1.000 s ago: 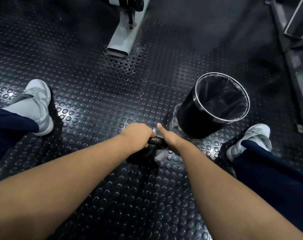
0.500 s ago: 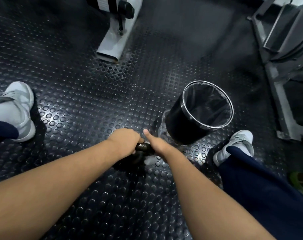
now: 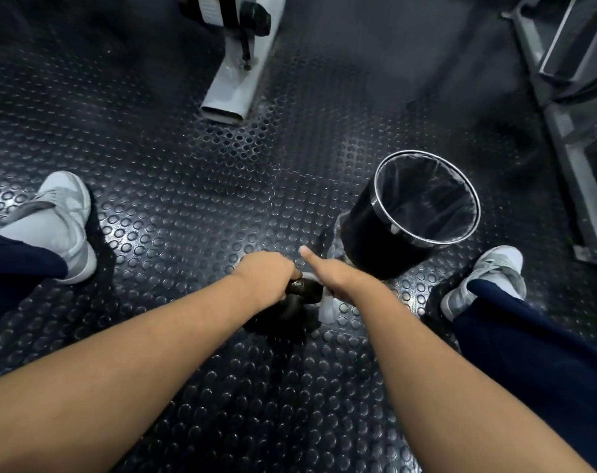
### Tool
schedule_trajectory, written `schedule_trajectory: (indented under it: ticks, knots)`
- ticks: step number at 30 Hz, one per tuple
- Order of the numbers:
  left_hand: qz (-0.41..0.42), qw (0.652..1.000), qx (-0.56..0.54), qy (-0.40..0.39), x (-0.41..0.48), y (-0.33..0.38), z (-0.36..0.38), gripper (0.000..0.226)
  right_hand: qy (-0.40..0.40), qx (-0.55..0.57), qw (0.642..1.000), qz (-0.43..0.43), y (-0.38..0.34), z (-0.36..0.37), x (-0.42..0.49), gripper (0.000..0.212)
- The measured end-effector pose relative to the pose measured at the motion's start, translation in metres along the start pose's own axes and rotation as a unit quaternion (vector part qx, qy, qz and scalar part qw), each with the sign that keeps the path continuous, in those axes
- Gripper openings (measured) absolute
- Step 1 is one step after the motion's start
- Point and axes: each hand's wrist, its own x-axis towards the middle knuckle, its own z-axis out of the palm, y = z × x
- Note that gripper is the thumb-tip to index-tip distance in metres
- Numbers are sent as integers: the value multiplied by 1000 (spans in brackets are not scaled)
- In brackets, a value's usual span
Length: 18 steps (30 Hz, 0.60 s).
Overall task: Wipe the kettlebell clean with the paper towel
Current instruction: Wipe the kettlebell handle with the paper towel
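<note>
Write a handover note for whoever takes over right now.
Left hand: grips the kettlebell handle, steadying it on the floor.
Right hand: holds the paper towel against the handle's right end, thumb out.
Done: towel is on the handle; how much is clean, cannot tell.
Left: likely the rest of the handle and the body. Lined bin stands just beyond the right hand.

1. The studded floor ahead and to the left of the kettlebell lies open as far as the white machine foot.
2. The black bin stands just beyond the right hand and narrows the way on that side.
3. The left shoe stands well apart. The right shoe stands near the bin.
4. A grey frame blocks the far right.
5. The floor between the forearms is open.
</note>
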Motion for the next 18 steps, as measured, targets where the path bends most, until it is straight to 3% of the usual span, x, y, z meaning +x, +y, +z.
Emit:
schedule_trajectory:
  ticks: [3,6,7,10,13,18]
  knots:
    - [-1,1000,-9,-3,-2,-1,-2,36,52,42,998,-7,18,15,8,108]
    - [-1,1000,-8,-2,-3,-3,-2,37,76,157,984,18,37,29,14,121]
    - [-2,1000,-8,-1,-2,-3,-1,38,84,163,983,10,39,29,12,116]
    - [-1,1000,-5,-5,-1,-3,1,43,146,81,986,-21,32,22,-2,91]
    - [1,1000,-6,-3,1,-2,0,41,205,40,977,-48,29,16,-7,81]
    - [-4,1000,3,0,-1,-3,5,42,120,-17,992,-23,21,24,-5,91]
